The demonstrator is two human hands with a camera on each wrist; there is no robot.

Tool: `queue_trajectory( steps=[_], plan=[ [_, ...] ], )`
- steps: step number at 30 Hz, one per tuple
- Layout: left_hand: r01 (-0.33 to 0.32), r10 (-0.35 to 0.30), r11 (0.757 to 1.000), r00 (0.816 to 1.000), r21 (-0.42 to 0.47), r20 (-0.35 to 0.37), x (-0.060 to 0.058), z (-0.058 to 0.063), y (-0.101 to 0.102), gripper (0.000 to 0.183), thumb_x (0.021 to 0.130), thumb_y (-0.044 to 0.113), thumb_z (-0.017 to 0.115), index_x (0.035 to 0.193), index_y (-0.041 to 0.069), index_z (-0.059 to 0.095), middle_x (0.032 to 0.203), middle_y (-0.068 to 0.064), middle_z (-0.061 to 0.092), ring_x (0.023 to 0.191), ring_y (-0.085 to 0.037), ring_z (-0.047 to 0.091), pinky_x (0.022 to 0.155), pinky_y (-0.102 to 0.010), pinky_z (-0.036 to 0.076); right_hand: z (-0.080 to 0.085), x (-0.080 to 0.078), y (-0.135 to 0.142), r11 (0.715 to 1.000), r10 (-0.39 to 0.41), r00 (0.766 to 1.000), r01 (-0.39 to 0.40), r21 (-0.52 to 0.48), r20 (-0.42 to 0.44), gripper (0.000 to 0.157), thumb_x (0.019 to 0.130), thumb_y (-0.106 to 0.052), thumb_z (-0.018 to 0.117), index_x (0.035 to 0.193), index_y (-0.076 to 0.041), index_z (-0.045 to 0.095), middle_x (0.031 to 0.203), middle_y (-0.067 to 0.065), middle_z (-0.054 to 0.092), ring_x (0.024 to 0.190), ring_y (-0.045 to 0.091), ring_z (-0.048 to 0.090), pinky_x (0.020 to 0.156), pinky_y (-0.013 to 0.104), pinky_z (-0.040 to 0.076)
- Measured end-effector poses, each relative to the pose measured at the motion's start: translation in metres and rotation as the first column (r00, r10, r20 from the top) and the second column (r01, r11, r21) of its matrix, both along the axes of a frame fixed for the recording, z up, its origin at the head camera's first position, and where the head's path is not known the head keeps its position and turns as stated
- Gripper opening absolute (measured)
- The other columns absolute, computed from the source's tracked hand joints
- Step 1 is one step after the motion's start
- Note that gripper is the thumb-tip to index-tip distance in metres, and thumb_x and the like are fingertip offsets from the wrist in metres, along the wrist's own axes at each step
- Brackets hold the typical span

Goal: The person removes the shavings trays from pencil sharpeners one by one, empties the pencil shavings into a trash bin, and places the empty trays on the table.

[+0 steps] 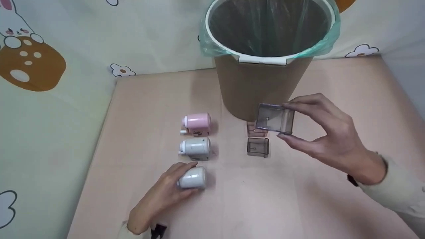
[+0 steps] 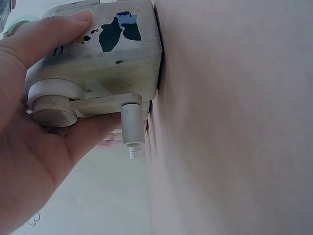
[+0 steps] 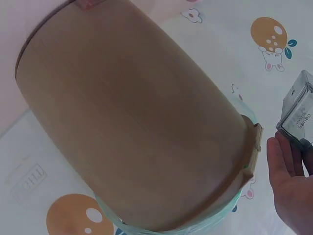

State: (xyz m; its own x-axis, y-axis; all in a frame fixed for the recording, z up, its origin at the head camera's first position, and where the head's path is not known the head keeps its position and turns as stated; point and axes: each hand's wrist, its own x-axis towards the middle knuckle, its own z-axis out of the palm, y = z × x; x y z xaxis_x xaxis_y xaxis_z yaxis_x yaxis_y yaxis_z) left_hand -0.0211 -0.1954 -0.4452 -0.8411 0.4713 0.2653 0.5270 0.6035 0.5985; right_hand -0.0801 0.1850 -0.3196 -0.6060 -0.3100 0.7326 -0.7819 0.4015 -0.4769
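Note:
My left hand (image 1: pixel 162 189) grips a white crank pencil sharpener (image 1: pixel 194 177) lying on the table, thumb and fingers on either side of its body. In the left wrist view, its crank handle (image 2: pixel 132 125) points toward me and a dark printed picture marks the casing. Above it lie a whitish sharpener (image 1: pixel 195 146) and a pink sharpener (image 1: pixel 198 121). My right hand (image 1: pixel 332 136) pinches a see-through grey shavings drawer (image 1: pixel 270 118) between thumb and fingers, raised in front of the bin. Lettering shows on that drawer in the right wrist view.
A brown trash bin (image 1: pixel 255 86) with a white rim and green liner (image 1: pixel 327 48) stands at the back. Before it lie a reddish drawer (image 1: pixel 256 131), partly hidden by the held one, and a grey drawer (image 1: pixel 258 147). Patterned cloth (image 1: pixel 159 36) hangs behind the table.

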Motion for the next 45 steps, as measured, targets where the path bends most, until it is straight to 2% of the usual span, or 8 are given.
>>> queue_trajectory(
  steps=[6, 14, 21, 27, 30, 41, 45],
  plan=[
    [0.004, -0.003, 1.000, 0.999, 0.006, -0.034, 0.000, -0.002, 0.001, 0.066, 0.069, 0.003, 0.089, 0.129, 0.002, 0.062, 0.114, -0.005, 0.067, 0.095, -0.015, 0.061, 0.081, -0.033, 0.057, -0.008, 0.003, -0.003, 0.999, 0.024, 1.000, -0.024, -0.022, 0.002, 0.047, 0.085, -0.030, 0.079, 0.114, 0.005, 0.070, 0.105, 0.018, 0.066, 0.100, 0.011, 0.063, 0.095, 0.014, 0.049],
    [-0.001, 0.002, 1.000, 0.999, 0.006, -0.034, 0.000, -0.002, 0.000, 0.064, 0.070, 0.005, 0.089, 0.128, 0.002, 0.062, 0.112, -0.005, 0.068, 0.094, -0.014, 0.061, 0.080, -0.032, 0.057, -0.021, 0.008, -0.007, 0.995, 0.095, 0.993, -0.093, -0.039, 0.066, 0.049, 0.089, -0.032, 0.075, 0.117, 0.008, 0.067, 0.109, 0.018, 0.063, 0.102, 0.012, 0.066, 0.087, 0.017, 0.056],
    [-0.002, 0.002, 1.000, 1.000, 0.007, -0.015, 0.000, -0.001, 0.001, 0.064, 0.071, 0.005, 0.089, 0.129, 0.003, 0.062, 0.112, -0.004, 0.067, 0.095, -0.013, 0.061, 0.080, -0.032, 0.057, -0.033, 0.013, -0.007, 0.991, 0.123, 0.986, -0.117, -0.056, 0.109, 0.045, 0.082, -0.017, 0.082, 0.118, 0.007, 0.067, 0.111, 0.018, 0.063, 0.102, 0.013, 0.065, 0.082, 0.018, 0.058],
    [0.004, -0.003, 1.000, 1.000, 0.010, -0.029, -0.001, -0.001, 0.001, 0.064, 0.070, 0.005, 0.089, 0.128, 0.003, 0.062, 0.111, -0.004, 0.067, 0.094, -0.013, 0.060, 0.079, -0.031, 0.056, -0.045, 0.018, -0.006, 0.995, 0.100, 0.978, -0.094, -0.036, 0.186, 0.059, 0.065, 0.008, 0.086, 0.120, 0.005, 0.066, 0.114, 0.016, 0.064, 0.104, 0.010, 0.064, 0.078, 0.018, 0.058],
    [0.003, -0.003, 1.000, 1.000, 0.008, -0.026, -0.001, 0.000, 0.000, 0.064, 0.070, 0.005, 0.089, 0.128, 0.004, 0.063, 0.111, -0.003, 0.067, 0.093, -0.013, 0.060, 0.079, -0.031, 0.056, -0.052, 0.020, -0.005, 0.997, 0.075, 0.971, -0.073, -0.019, 0.226, 0.065, 0.061, 0.014, 0.087, 0.121, 0.003, 0.066, 0.116, 0.013, 0.064, 0.107, 0.006, 0.064, 0.076, 0.018, 0.058],
    [-0.003, 0.003, 1.000, 1.000, 0.001, 0.004, -0.001, -0.001, 0.000, 0.062, 0.072, 0.007, 0.089, 0.129, 0.005, 0.063, 0.113, -0.001, 0.067, 0.096, -0.013, 0.060, 0.082, -0.032, 0.056, -0.077, 0.028, -0.006, 0.997, 0.059, 0.951, -0.070, 0.024, 0.304, 0.064, 0.064, 0.010, 0.088, 0.123, -0.001, 0.066, 0.118, 0.011, 0.063, 0.110, 0.005, 0.063, 0.074, 0.018, 0.058],
    [-0.006, 0.006, 1.000, 1.000, -0.004, 0.012, -0.001, 0.000, 0.000, 0.062, 0.072, 0.009, 0.089, 0.129, 0.006, 0.063, 0.112, -0.002, 0.067, 0.095, -0.013, 0.060, 0.081, -0.031, 0.056, -0.085, 0.032, -0.007, 0.998, 0.035, 0.935, -0.052, 0.039, 0.352, 0.063, 0.066, 0.009, 0.088, 0.124, -0.004, 0.067, 0.119, 0.009, 0.064, 0.109, 0.005, 0.063, 0.073, 0.019, 0.059]
  ],
)
